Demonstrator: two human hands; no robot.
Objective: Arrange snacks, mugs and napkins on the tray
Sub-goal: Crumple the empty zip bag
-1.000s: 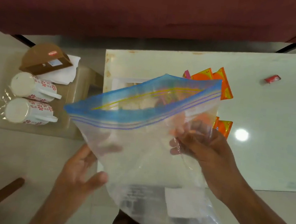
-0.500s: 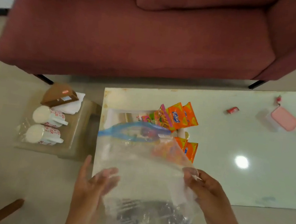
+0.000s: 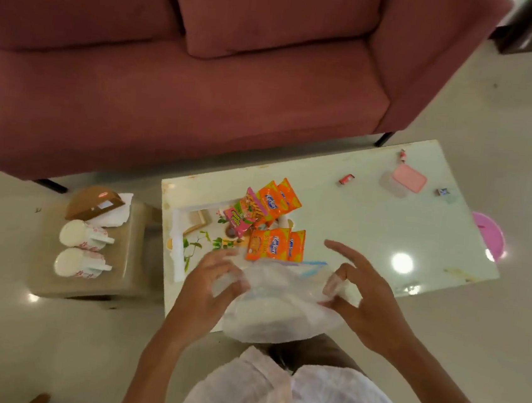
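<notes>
A clear zip bag (image 3: 280,301) with a blue seal is crumpled between my hands, low over the table's near edge. My left hand (image 3: 213,281) grips its left side and my right hand (image 3: 356,293) pinches its right side, fingers partly spread. Behind the bag, orange snack packets (image 3: 275,245) and a pink packet (image 3: 238,219) lie on a white tray (image 3: 178,225) with a leaf print. Two white mugs (image 3: 80,249) with red flowers lie on their sides on a low stool at the left, next to white napkins (image 3: 117,213) under a brown holder (image 3: 92,201).
The pale table (image 3: 369,232) holds a small red wrapper (image 3: 346,179), a pink-lidded box (image 3: 408,180) and a small dark item at the far right. A red sofa (image 3: 205,80) stands behind it. A pink round object (image 3: 491,234) sits beyond the table's right end.
The bag was held up open; now it is lowered and bunched together between both hands. The view has tilted up and back, showing more of the sofa and table.
</notes>
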